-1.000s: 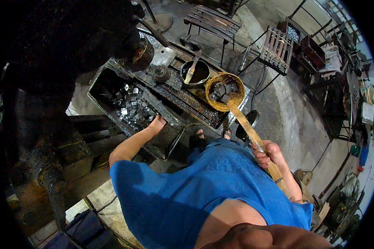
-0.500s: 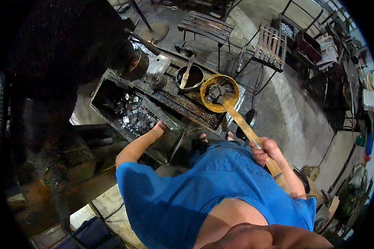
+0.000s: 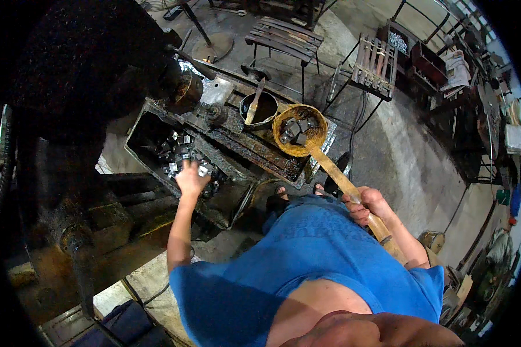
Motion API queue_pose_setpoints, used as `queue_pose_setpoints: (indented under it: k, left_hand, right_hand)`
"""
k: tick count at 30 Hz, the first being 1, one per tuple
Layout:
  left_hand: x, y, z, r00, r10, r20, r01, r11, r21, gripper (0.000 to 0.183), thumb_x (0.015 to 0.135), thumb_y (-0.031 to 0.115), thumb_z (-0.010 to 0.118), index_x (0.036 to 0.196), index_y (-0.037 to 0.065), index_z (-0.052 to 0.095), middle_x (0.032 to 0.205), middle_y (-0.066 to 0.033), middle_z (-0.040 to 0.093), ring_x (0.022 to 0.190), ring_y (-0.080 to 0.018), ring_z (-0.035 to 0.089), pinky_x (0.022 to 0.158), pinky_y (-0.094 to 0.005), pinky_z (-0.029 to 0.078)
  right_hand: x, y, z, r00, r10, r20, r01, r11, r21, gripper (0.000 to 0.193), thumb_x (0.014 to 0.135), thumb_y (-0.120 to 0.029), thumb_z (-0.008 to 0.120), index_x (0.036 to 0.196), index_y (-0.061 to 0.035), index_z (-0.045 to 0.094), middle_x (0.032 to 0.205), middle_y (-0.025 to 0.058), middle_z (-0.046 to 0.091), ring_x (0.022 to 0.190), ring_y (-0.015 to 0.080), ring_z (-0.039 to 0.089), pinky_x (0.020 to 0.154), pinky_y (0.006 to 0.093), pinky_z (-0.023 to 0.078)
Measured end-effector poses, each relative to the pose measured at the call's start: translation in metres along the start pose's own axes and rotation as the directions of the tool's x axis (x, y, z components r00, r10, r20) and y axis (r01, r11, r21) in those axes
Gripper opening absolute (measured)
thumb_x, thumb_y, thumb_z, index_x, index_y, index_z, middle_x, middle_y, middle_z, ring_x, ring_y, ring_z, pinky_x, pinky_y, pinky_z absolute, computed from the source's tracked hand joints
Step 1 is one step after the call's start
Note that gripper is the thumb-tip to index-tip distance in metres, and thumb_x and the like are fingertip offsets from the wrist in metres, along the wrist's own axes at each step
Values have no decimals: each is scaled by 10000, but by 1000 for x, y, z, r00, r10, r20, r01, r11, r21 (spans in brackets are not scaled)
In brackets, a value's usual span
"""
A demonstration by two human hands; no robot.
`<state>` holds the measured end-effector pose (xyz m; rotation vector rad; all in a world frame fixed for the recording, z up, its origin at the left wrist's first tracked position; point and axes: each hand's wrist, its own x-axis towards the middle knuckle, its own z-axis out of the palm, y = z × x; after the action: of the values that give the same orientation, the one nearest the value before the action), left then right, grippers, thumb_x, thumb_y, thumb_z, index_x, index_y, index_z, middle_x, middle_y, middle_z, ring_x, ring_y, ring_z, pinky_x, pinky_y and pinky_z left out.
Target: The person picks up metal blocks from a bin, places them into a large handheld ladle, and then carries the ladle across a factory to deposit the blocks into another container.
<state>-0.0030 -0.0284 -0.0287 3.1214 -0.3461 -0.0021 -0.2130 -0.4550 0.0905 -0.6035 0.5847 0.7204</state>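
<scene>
My right hand [image 3: 364, 206] is wrapped round the long flat wooden handle [image 3: 333, 171] of a round yellowish-brown scoop with a basket-like bowl [image 3: 282, 143]. Several dark, square metal pieces [image 3: 300, 128] lie in that bowl. On the left, my left hand [image 3: 192, 180] reaches down into a dark metal trough [image 3: 134, 151]. Its fingers look apart and touch the heap of small shiny metal blocks [image 3: 172, 151] there. A bright block sits between thumb and fingers; whether it is gripped is unclear.
A round pot [image 3: 270, 104] with a flat wooden paddle [image 3: 255, 107] in it stands beside the scoop on a grimy machine bed [image 3: 255, 151]. Dark machinery [image 3: 69, 191] fills the left side. Slatted stools [image 3: 285, 38] stand beyond, and a cluttered bench [image 3: 474, 104] runs along the right.
My left hand has moved left from the trough's near side wall onto the metal blocks. The scoop has shifted slightly left in view, still in my right hand.
</scene>
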Motion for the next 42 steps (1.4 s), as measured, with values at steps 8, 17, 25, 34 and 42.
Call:
queue_pose_setpoints:
  k: [8,17,25,34,42]
  left_hand:
    - [8,156,-85,807,181,-562,-490,737,-466,412,508,254,727,852,61,607,792,-98,553,661,-261,581,563,-351,491]
    - [33,231,-45,737,615,-281,-676,672,-301,407,643,275,663,1000,123,541,1011,-125,526,630,-284,595,550,-373,481]
    - [25,18,-16,912,-282,-299,97,855,-510,162,703,62,564,858,41,604,783,-148,607,725,-299,604,631,-387,477]
    - [25,7,116,929,-2,371,-36,995,96,410,573,271,687,925,82,593,1045,-173,515,870,-297,582,689,-379,494]
    - [21,-20,144,952,257,166,-250,966,-64,440,585,234,688,989,94,583,1052,-141,508,825,-255,603,678,-347,501]
  right_hand:
    - [1,-6,-2,1000,6,-7,-7,1000,-20,244,645,-124,405,870,-37,443,565,-30,321,401,46,286,323,211,247]
    - [2,-6,-1,999,3,40,-1,1000,-27,232,657,-169,447,853,-43,443,561,-33,340,379,39,308,312,203,273]
    - [2,-10,2,1000,23,14,-22,999,-39,237,659,-207,470,840,-57,440,555,-38,332,374,35,294,301,198,259]
    - [2,-9,4,1000,22,-6,-23,999,-48,262,664,-241,504,845,-62,440,552,-41,323,379,35,292,308,191,255]
    - [2,-5,6,1000,12,-13,-12,1000,8,223,683,-212,479,837,-53,454,547,-48,325,388,36,310,309,193,252]
